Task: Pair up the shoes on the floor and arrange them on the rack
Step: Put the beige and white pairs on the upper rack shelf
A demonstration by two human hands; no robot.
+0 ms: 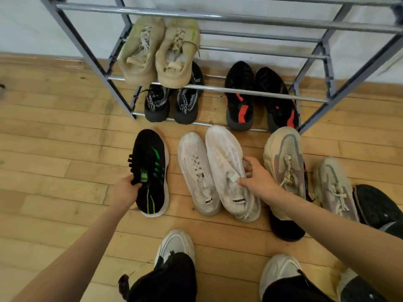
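Soft, even indoor light with faint shadows; glare glints on the rack's chrome bars (229, 18); wide-angle bending and slight blur toward the edges.

Shiny metal rack (250, 90), matt scuffed wood floor (54, 149), knit-cloth blk shoe (151, 171), grubby wht shoes (218, 171)

On the wooden floor (54, 149) in front of a metal rack (239, 90), the left hand (124, 192) grips the collar of a black shoe with green stripes (151, 171), while the right hand (257, 177) rests with its fingers (242, 182) on the tongue of the right one of two white shoes (229, 168) lying side by side. To the right lie two beige and grey shoes (285, 162), one overlapping a black shoe. The rack holds a beige pair (159, 53) on a higher rail, and below it a black and white pair (172, 103) beside a black and red pair (259, 99).
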